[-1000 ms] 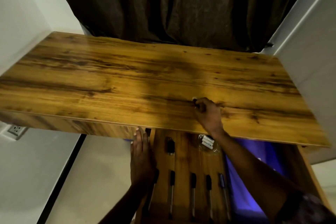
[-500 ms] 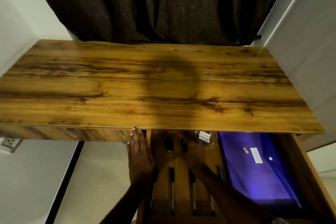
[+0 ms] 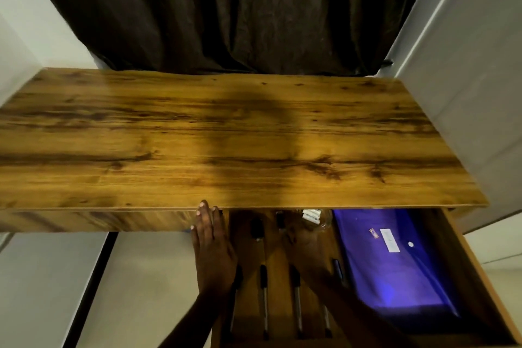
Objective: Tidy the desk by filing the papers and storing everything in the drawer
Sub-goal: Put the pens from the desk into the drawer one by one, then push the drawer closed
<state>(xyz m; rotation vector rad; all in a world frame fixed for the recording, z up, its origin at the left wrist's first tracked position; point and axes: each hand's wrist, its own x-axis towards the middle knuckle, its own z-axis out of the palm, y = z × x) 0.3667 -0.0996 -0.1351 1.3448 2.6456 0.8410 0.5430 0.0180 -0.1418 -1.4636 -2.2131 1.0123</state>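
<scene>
dark curtain (image 3: 226, 8) hangs behind a bare wooden desk top (image 3: 254, 135), set between pale walls, and nothing lies on the wood. the drawer (image 3: 469, 271) stands pulled out toward the person from under the desk's front edge, on the right half. inside it a purple folder (image 3: 395, 271) lies flat along the right side, and a row of pens (image 3: 264, 291) lies in the left part, each with its long axis running front to back, the same way the drawer slides. a clear container (image 3: 315, 217) sits at the back, partly under the desk edge. the left hand (image 3: 210, 237) rests flat on the drawer's left wall, fingers straight and pointing toward the desk, holding nothing. the right hand (image 3: 303, 237) is down inside the drawer, just in front of the container, deep in shadow; whether its fingers are curled on something cannot be told. with the top cleared, what looks left is shutting the drawer, a push away from the person. the left hand is already placed for that; the right must come out first.
</scene>
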